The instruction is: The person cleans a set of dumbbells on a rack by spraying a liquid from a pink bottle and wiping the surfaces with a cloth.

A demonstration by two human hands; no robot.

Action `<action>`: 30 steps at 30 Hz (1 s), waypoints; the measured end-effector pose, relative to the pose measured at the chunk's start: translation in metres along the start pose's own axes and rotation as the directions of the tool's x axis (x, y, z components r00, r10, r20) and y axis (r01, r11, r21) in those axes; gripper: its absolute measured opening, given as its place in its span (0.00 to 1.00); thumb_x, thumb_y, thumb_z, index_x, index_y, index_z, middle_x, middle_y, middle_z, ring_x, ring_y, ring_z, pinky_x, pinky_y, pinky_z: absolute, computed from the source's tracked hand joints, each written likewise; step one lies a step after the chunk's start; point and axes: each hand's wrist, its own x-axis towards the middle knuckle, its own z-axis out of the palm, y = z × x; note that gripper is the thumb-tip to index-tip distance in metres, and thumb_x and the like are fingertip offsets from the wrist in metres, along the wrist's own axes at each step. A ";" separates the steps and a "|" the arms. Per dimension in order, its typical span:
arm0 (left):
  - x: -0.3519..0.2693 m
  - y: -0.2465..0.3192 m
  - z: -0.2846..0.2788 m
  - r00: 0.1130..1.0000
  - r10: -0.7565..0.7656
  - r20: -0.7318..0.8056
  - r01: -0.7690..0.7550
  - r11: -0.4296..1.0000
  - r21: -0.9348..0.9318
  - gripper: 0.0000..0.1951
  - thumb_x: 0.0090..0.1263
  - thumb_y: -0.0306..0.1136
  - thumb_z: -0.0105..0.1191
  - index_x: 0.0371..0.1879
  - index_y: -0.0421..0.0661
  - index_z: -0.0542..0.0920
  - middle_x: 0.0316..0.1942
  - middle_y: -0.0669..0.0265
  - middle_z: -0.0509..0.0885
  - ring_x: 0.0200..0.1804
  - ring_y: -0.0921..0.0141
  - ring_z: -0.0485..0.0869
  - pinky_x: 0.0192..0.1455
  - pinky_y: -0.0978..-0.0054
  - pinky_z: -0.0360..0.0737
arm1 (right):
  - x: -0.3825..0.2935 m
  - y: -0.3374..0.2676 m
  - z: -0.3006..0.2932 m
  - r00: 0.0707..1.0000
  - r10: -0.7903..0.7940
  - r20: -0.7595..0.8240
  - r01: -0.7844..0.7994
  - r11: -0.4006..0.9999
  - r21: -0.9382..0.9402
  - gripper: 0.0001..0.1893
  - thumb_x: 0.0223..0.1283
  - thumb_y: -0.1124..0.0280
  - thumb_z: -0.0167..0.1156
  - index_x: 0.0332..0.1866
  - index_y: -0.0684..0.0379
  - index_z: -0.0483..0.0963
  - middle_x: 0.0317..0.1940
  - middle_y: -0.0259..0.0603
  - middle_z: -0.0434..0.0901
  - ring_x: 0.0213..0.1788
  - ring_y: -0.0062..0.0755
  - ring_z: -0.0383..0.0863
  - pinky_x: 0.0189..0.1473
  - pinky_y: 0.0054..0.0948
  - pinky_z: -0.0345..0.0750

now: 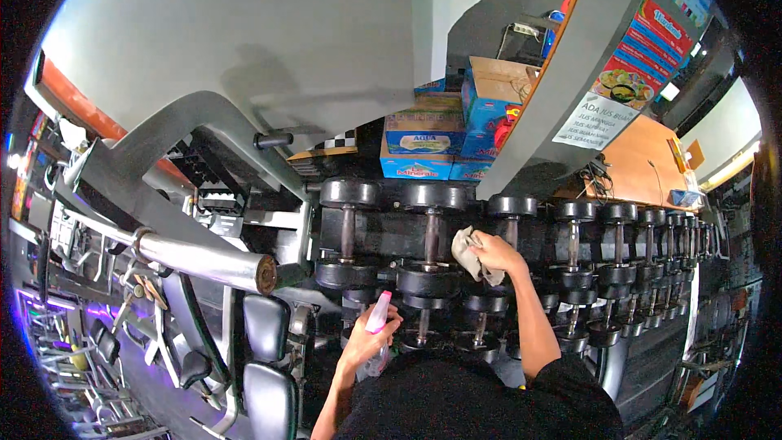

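Observation:
In my left hand [370, 337] is a clear spray bottle [380, 318] with a pink and white trigger head, held low over the dumbbell rack. My right hand [496, 253] grips a crumpled pale cloth [468, 256]. The cloth hangs in front of a black dumbbell [513, 205] on the upper tier and hides part of its lower end; I cannot tell whether they touch. Just left of the cloth rests another large dumbbell [431, 235] with a bare metal handle. A further dumbbell [347, 232] lies at the row's left end.
More dumbbells [573, 238] run along both tiers to the right. A chrome bar end [244, 267] of a grey machine juts in at left, above a black padded bench [267, 330]. Water cartons [423, 134] stand behind the rack, beside a grey pillar [544, 159] bearing posters.

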 end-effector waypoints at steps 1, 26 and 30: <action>0.003 0.002 0.001 1.000 0.006 0.025 -0.007 1.000 0.016 0.13 0.62 0.25 0.57 0.45 0.39 0.73 0.34 0.66 0.81 0.23 0.79 0.76 0.24 0.80 0.75 | 0.004 0.008 0.011 0.994 0.061 -0.090 -0.055 0.996 0.070 0.19 0.64 0.60 0.52 0.57 0.54 0.67 0.47 0.54 0.79 0.51 0.49 0.78 0.52 0.39 0.72; -0.008 0.003 0.008 1.000 0.006 -0.011 -0.007 0.998 -0.061 0.13 0.62 0.25 0.57 0.45 0.39 0.73 0.34 0.65 0.81 0.24 0.79 0.77 0.25 0.81 0.76 | 0.056 -0.081 0.117 0.928 -0.241 -0.284 0.300 0.936 0.185 0.26 0.64 0.56 0.47 0.61 0.64 0.60 0.45 0.65 0.76 0.48 0.64 0.75 0.52 0.51 0.71; -0.023 0.009 0.007 0.999 -0.001 -0.047 -0.003 0.997 -0.071 0.13 0.62 0.24 0.56 0.45 0.40 0.73 0.35 0.65 0.81 0.24 0.79 0.77 0.25 0.80 0.76 | 0.073 -0.099 0.119 0.992 -0.111 0.067 0.114 0.993 -0.041 0.24 0.61 0.60 0.48 0.59 0.63 0.62 0.49 0.65 0.75 0.49 0.65 0.76 0.53 0.54 0.72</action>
